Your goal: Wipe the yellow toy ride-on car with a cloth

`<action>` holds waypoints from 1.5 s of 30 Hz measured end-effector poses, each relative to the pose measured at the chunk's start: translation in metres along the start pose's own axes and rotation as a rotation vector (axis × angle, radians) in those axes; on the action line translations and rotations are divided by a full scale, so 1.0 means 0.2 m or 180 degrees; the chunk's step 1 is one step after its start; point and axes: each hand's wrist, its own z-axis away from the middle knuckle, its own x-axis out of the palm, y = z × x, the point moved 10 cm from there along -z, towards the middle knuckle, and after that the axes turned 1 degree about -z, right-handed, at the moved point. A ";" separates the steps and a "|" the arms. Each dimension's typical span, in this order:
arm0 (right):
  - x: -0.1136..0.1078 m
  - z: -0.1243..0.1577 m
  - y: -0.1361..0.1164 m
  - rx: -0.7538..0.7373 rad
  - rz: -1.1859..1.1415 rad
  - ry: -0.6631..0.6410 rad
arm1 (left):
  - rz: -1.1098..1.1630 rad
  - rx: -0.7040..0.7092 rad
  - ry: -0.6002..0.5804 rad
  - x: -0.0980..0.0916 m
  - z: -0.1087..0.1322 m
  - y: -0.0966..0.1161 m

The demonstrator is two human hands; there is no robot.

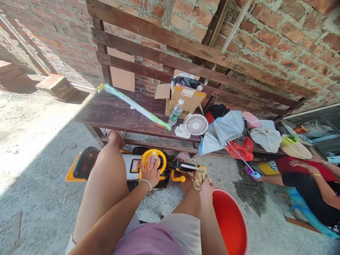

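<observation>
My left hand [150, 171] rests with spread fingers on the round yellow steering wheel [162, 158] of a yellow, black and white child's ride-on toy [134, 166]. That toy stands on the ground between my knees. In my right hand [205, 189] a crumpled, wet-looking patterned cloth [199, 178] is bunched, just above the rim of a red plastic bucket [230, 223]. The bucket's contents are hidden from this angle. My bare legs and lap fill the bottom of the view.
Behind the toy stands a dark wooden bench [106, 115] holding a cardboard box, water bottle, white fan and folded umbrella. A seated person's hands [300, 164] show at the right. Brick walls rise behind, and concrete ground lies around me.
</observation>
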 end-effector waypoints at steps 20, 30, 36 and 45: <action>0.34 0.11 -0.10 -0.0548 0.3640 -0.1124 | -0.0240 0.0090 0.0247 -0.01 0.00 0.00; 0.55 0.38 -0.09 -0.1634 0.3762 -0.1640 | -0.0162 0.0023 0.0186 0.02 -0.01 -0.01; 0.50 0.42 -0.15 -0.2303 0.3573 -0.1712 | -0.0119 0.0012 0.0216 -0.01 0.00 -0.01; 0.60 0.36 -0.20 -0.1893 0.3668 -0.1814 | -0.0054 0.0066 0.0242 0.00 0.00 -0.01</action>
